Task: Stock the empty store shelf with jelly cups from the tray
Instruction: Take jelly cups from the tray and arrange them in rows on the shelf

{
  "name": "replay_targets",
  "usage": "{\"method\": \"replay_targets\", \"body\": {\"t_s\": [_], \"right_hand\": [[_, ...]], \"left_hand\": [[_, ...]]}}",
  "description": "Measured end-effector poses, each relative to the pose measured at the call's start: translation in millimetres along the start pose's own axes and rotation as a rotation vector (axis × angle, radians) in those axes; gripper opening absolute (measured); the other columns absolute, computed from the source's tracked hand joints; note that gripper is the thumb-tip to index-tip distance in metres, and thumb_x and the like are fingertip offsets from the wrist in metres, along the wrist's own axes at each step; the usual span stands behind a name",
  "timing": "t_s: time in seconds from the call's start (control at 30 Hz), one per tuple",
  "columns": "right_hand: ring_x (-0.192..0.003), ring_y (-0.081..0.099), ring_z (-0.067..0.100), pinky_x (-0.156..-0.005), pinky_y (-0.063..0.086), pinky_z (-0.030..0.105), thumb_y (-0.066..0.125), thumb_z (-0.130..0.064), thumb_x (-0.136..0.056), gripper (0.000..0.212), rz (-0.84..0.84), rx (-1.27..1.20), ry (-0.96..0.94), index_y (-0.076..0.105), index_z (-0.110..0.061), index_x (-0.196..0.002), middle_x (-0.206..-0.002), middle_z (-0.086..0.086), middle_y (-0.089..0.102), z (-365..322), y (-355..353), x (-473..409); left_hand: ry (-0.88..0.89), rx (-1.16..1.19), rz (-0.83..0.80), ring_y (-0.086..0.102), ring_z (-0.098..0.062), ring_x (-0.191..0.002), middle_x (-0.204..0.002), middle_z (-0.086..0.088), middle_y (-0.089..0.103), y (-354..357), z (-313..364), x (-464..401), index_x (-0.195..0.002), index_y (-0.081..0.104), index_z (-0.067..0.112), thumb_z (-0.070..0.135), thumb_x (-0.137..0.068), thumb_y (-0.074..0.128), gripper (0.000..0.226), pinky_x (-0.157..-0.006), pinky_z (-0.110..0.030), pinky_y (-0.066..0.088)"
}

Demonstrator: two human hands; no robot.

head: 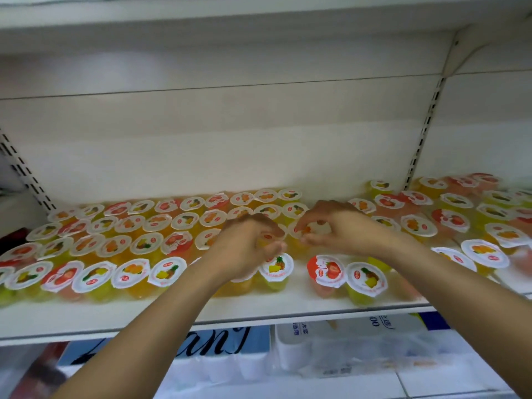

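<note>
Fingers (266, 250) of the left hand (244, 246) are curled round a small yellow cup (264, 241), of which only a slice of lid and body shows between them. The right hand (336, 228) arches over another cup (306, 230), thumb and fingertips pinching its lid rim; the lid shows orange fruit.

Each cup is clear plastic with a white, red-edged foil lid picturing its fruit: pineapple over yellow jelly, orange over amber, strawberry over pink. On the left they stand in tight rows (121, 234) from the near edge to the far wall, lids almost touching. On the right is a looser cluster (449, 217), some cups tilted and blurred. Between the two groups, near the front, a strawberry cup (326, 272) and a pineapple cup (367, 279) stand side by side, with a second pineapple cup (276, 269) just below the left hand.

All sit on a white metal shelf (259, 309) with a pale back panel and slotted uprights (423, 133). Another white shelf hangs above. Below the front edge lie wrapped packs (331, 349) with blue print.

Both held cups are mid-shelf, at the right end of the tidy rows, close together.
</note>
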State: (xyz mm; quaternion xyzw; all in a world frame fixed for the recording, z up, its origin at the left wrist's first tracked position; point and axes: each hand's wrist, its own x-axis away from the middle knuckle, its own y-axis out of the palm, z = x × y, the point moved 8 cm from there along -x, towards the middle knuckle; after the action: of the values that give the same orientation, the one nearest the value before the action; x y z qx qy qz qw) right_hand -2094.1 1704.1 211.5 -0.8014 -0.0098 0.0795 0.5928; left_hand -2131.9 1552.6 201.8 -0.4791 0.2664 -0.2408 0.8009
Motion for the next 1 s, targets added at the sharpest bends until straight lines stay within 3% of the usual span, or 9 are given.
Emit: {"method": "replay_targets", "body": {"t_s": [0.1, 0.17, 0.27, 0.37, 0.5, 0.7, 1.0], "right_hand": [[-0.111, 0.056, 0.002, -0.096, 0.046, 0.030, 0.060, -0.070, -0.076, 0.046, -0.084, -0.104, -0.017, 0.066, -0.043, -0.113, -0.118, -0.020, 0.061, -6.5, -7.0, 25.6], [-0.119, 0.051, 0.005, -0.101, 0.040, 0.032, 0.060, -0.077, -0.068, 0.065, -0.163, -0.017, -0.003, 0.056, -0.047, -0.126, -0.128, -0.019, 0.057, -10.6, -5.6, 43.7], [-0.120, 0.046, 0.013, -0.099, 0.033, 0.033, 0.067, -0.071, -0.067, 0.081, -0.139, 0.164, 0.029, 0.038, -0.049, -0.138, -0.128, -0.014, 0.057, -16.4, 2.1, 59.3], [-0.115, 0.049, 0.016, -0.092, 0.033, 0.031, 0.067, -0.057, -0.075, 0.067, -0.023, 0.193, 0.035, 0.041, -0.043, -0.136, -0.125, -0.008, 0.059, -22.2, 10.0, 57.6], [-0.102, 0.054, 0.018, -0.076, 0.033, 0.027, 0.066, -0.047, -0.079, 0.045, 0.058, 0.148, 0.074, 0.051, -0.034, -0.120, -0.115, -0.005, 0.063, -22.1, 18.8, 51.8], [-0.100, 0.057, 0.021, -0.084, 0.039, 0.032, 0.065, -0.042, -0.080, 0.036, 0.123, 0.099, 0.078, 0.056, -0.027, -0.111, -0.107, -0.003, 0.066, -20.5, 24.7, 42.1], [-0.094, 0.058, 0.019, -0.076, 0.047, 0.034, 0.066, -0.045, -0.078, 0.035, 0.137, 0.060, 0.080, 0.057, -0.028, -0.108, -0.103, -0.005, 0.066, -18.8, 26.8, 40.6]], "left_hand": [[0.048, 0.047, 0.034, 0.056, -0.005, -0.111, -0.119, 0.018, 0.063, 4.0, 1.7, 16.9, -0.106, 0.071, 0.035, 0.052, -0.088, 0.058, 0.028, -0.094, -0.034, 0.046], [0.079, 0.061, 0.070, 0.054, -0.004, -0.111, -0.117, 0.019, 0.062, 2.6, 0.7, 29.8, -0.104, 0.071, 0.037, 0.067, -0.081, 0.053, 0.042, -0.095, -0.040, 0.045], [0.099, -0.074, 0.055, 0.046, -0.003, -0.119, -0.122, 0.021, 0.058, 2.8, 3.5, 44.1, -0.114, 0.066, 0.039, 0.079, -0.063, 0.056, 0.065, -0.101, -0.033, 0.028], [0.152, -0.211, 0.091, 0.047, -0.008, -0.119, -0.124, 0.019, 0.058, 3.4, 10.2, 47.2, -0.118, 0.063, 0.041, 0.061, -0.068, 0.074, 0.055, -0.098, -0.034, 0.023], [0.142, -0.177, 0.135, 0.051, -0.010, -0.116, -0.120, 0.016, 0.061, 5.6, 10.9, 47.4, -0.114, 0.067, 0.037, 0.044, -0.075, 0.076, 0.041, -0.098, -0.033, 0.021], [0.126, -0.199, 0.168, 0.051, -0.010, -0.117, -0.121, 0.016, 0.061, 7.1, 11.0, 46.3, -0.114, 0.067, 0.037, 0.044, -0.078, 0.073, 0.038, -0.099, -0.032, 0.016], [0.095, -0.185, 0.130, 0.047, -0.009, -0.120, -0.124, 0.016, 0.058, 8.2, 9.4, 44.1, -0.115, 0.065, 0.037, 0.045, -0.077, 0.073, 0.040, -0.102, -0.034, 0.020]]}}
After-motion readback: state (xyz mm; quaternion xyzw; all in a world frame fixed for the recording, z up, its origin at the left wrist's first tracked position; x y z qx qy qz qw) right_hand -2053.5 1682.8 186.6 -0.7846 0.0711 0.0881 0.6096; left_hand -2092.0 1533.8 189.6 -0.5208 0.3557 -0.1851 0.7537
